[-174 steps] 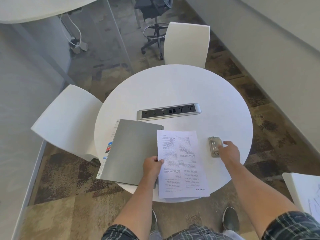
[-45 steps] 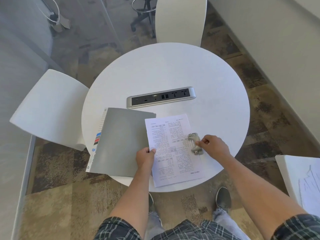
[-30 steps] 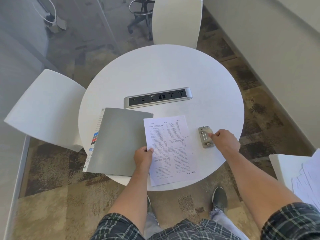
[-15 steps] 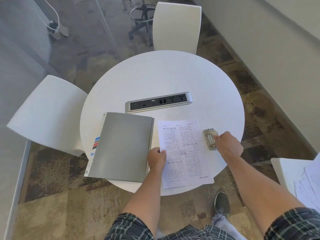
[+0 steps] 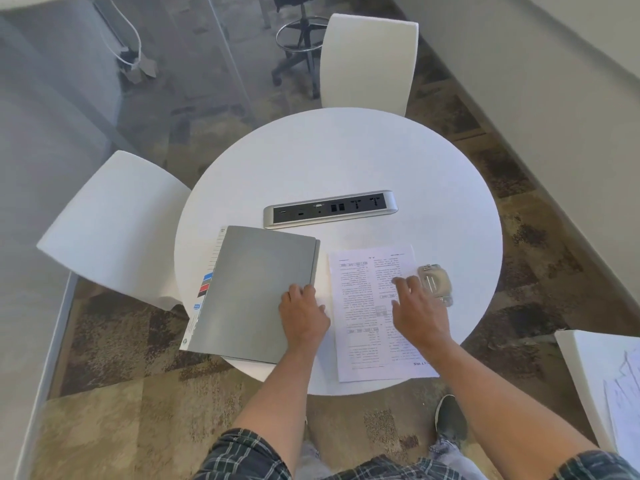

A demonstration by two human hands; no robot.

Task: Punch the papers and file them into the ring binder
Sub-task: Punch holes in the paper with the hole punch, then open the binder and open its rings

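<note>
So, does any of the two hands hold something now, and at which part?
Nothing is gripped. The left hand rests on the closed binder near its right edge; the right hand lies with straight fingers over the paper, beside the hole punch.

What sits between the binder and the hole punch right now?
In the head view, the printed paper lies between the grey binder and the hole punch, with the right hand over it.

Printed text on paper upside down, too small to read
</note>
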